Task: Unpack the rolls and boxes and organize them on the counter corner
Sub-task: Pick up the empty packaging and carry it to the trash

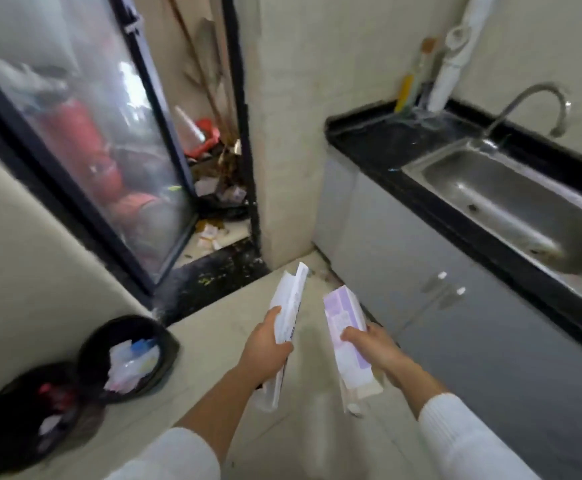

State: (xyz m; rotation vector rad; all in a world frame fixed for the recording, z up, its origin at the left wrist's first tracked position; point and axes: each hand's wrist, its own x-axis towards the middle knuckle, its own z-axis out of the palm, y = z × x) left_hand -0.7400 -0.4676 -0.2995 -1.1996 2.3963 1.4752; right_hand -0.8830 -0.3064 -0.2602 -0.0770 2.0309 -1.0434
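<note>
low in the centre of the frame, the left hand (265,344) is gripping a white box (287,317) and the right hand (372,348) a purple box (346,341); two boxes, both over the floor. either may be slipping from these loose one-handed holds before reaching the black counter (379,147) at upper right. two bins (126,355) are sitting lower left.

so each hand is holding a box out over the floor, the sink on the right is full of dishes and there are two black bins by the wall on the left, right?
Not quite: the sink is empty, as the head view shows. The rest holds: the left hand and right hand each hold a box, white box and purple box, and two black bins stand on the left.
</note>
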